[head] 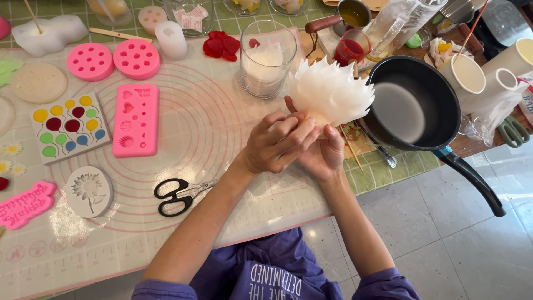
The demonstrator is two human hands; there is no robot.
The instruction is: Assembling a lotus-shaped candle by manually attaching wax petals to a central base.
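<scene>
both hands were up off the counter (233, 183), wrapped around the base of a white flower (331, 91) with layered, pointy translucent petals. the left hand (277, 143) came over the top with its fingers curled across the bottom of the bloom, and the right hand (323, 157) cupped it from underneath, so each grip was closed on that narrow base and the petals stayed free and untouched. my guess is that's the reason for holding it low like that: the petals look thin and easy to bend, and pinching the base keeps them fanned out.

the flower sat in the air just left of a black frying pan (413, 105), whose handle stuck out over the counter edge toward the floor. right behind the bloom was a clear glass jar (267, 60) with white stuff inside, close enough to reach, and a small glass of red liquid (350, 49) stood a bit further back.

the clear work mat (194, 116) with pink rings covered most of the counter, probably to keep things from sticking. spread over the left side were a pink rectangular mould (136, 120), two round pink moulds (114, 60), a white tile with coloured balloon shapes (69, 126) and a round sunflower mould (89, 190). black scissors (176, 196) lay near the left forearm, apart from everything else. some red pieces (221, 44) sat near the back.
</scene>
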